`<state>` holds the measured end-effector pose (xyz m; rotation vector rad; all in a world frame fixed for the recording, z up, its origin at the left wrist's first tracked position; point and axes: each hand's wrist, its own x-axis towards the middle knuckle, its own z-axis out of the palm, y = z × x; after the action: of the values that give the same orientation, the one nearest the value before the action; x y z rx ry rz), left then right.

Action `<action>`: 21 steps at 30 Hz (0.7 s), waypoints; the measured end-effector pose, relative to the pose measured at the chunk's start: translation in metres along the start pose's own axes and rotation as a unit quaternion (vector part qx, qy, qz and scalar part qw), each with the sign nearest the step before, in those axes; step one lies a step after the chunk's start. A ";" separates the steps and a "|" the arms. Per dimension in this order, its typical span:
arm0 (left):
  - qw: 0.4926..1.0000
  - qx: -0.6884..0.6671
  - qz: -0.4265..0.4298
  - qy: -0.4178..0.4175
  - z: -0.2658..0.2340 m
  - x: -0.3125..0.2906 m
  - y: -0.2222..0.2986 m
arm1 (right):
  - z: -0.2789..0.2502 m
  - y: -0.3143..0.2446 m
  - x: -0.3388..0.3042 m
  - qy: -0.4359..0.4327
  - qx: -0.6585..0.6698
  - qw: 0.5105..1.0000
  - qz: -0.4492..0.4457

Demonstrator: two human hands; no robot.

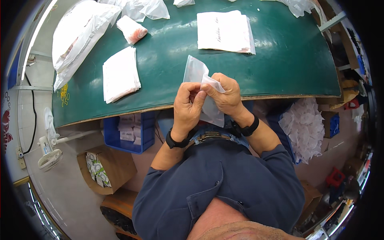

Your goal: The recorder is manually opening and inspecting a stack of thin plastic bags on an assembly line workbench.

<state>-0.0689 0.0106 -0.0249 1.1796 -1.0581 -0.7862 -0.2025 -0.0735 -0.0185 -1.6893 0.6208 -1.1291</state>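
Observation:
A translucent plastic bag [196, 69] is pinched between my two hands, just over the near edge of the green table. My left hand [188, 103] grips its middle with thumb and curled fingers. My right hand [229, 95] is closed on the bag's right side, where a whitish flap is folded over the fingers. The lower end of the bag hangs below my hands, in front of my belt. On the table, a stack of flat white printed bags [224, 32] lies beyond my right hand, and another white stack [121, 75] lies to the left.
The green table [168, 64] curves across the front. A bundled roll [132, 30] and a large white sack [82, 38] sit at its far left, beside yellow rubber bands [64, 95]. Below are a blue crate [129, 134], a heap of clear bags [303, 128], a carton [116, 164] and a fan [50, 156].

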 end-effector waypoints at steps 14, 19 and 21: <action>0.999 -0.037 -0.002 -0.029 -0.010 -0.003 0.016 | -0.010 -0.018 0.005 -0.179 0.046 0.980 0.075; 0.997 0.050 0.043 0.047 -0.020 -0.003 0.025 | -0.012 -0.025 0.000 -0.127 -0.008 0.992 0.015; 0.992 0.087 0.046 0.080 -0.023 0.000 0.026 | -0.012 -0.026 0.000 -0.056 0.016 0.998 0.026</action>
<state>-0.0481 0.0242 -0.0001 1.3078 -1.0559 -0.5267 -0.2163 -0.0684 0.0062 -1.6862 0.5697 -0.9949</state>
